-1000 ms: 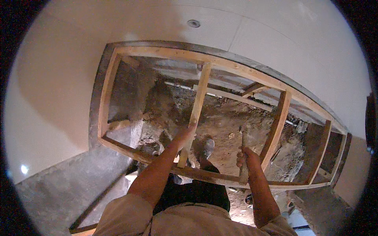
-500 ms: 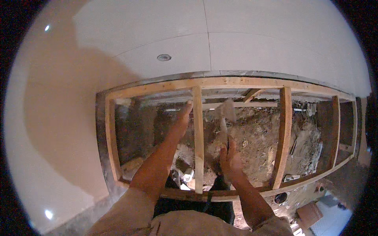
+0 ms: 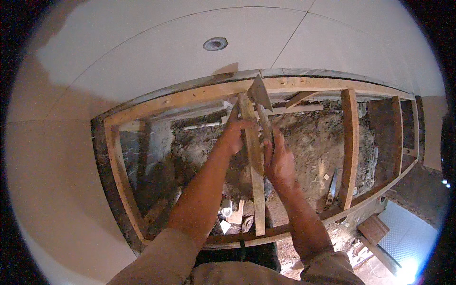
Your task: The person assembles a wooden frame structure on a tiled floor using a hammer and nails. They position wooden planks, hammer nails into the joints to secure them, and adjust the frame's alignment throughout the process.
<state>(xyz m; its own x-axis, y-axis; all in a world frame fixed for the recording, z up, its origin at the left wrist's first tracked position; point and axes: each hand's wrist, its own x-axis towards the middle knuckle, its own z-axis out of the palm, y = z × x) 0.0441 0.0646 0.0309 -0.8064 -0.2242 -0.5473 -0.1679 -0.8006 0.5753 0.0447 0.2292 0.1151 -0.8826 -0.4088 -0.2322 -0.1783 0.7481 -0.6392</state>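
Note:
My right hand (image 3: 280, 161) is closed round the wooden handle of a hatchet (image 3: 261, 94). Its broad, flat metal head is up near the far rail of a timber frame (image 3: 190, 97). Just left of the handle runs a wooden crosspiece (image 3: 258, 199) of that frame, from the far rail to the near one. My left hand (image 3: 233, 136) grips this crosspiece at its upper part, fingers wrapped over it; some of them are hidden. The hatchet head overlaps the top end of the crosspiece in view; whether they touch I cannot tell.
The frame has further crosspieces (image 3: 350, 147) to the right. Below it lies rough dirt (image 3: 304, 156) with scraps and a saw-like strip (image 3: 332, 186). A pale panelled wall with a round fitting (image 3: 215, 44) rises beyond. At lower right are a brown board (image 3: 373, 230) and a bluish textured sheet (image 3: 408, 227).
My view has turned and shifted. My left hand has come from beside the crosspiece to a grip on it lower down. The hatchet has moved up and left, close to the crosspiece's top.

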